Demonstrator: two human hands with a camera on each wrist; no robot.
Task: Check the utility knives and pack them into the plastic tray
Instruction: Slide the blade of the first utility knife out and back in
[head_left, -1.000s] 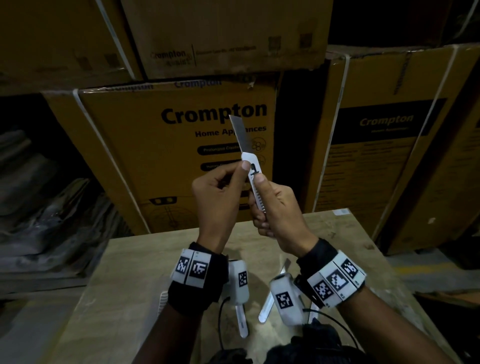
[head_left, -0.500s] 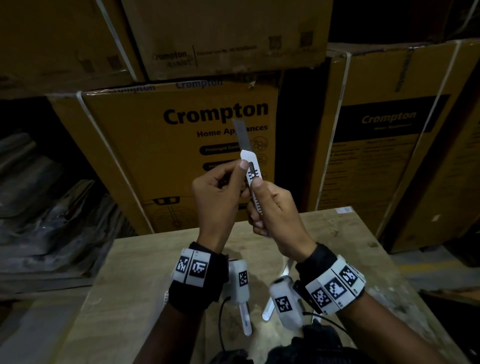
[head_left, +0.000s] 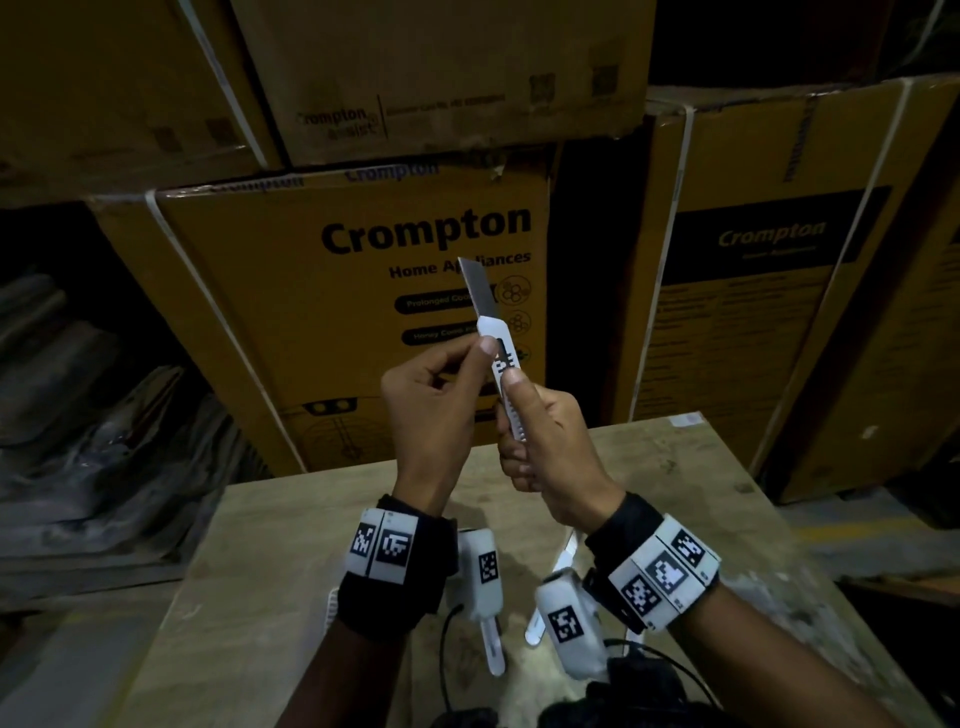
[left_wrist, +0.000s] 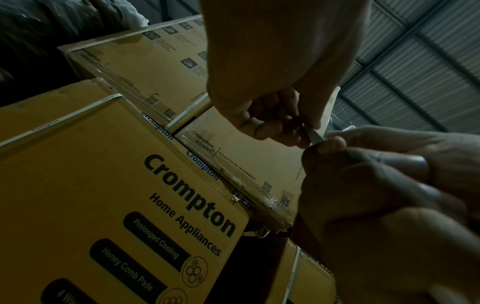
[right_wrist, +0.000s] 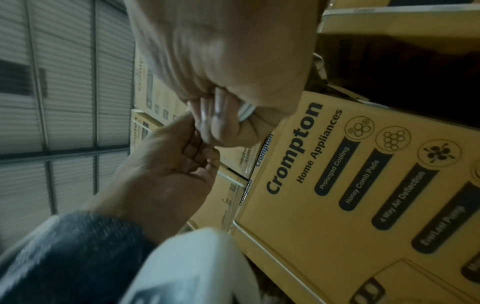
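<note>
I hold a white utility knife (head_left: 488, 332) upright at chest height in front of the boxes, its steel blade (head_left: 477, 286) pushed out at the top. My right hand (head_left: 524, 415) grips the handle, thumb lying on the slider track. My left hand (head_left: 475, 358) pinches the body just below the blade. In the left wrist view the left hand (left_wrist: 306, 131) pinches the thin knife (left_wrist: 316, 137) beside the right thumb. In the right wrist view the right hand (right_wrist: 221, 123) curls round the knife's white butt (right_wrist: 245, 112). I cannot make out a plastic tray.
A wooden table (head_left: 311, 545) lies below my hands. Two more white knives (head_left: 494, 652) (head_left: 558, 566) lie on it, partly hidden by my wrists. Stacked Crompton cartons (head_left: 363, 239) rise behind the table. Grey sacks (head_left: 78, 415) lie at the left.
The blade sticks out a little less than a second ago. My right thumb has slipped down the handle. Both hands keep their hold on the knife.
</note>
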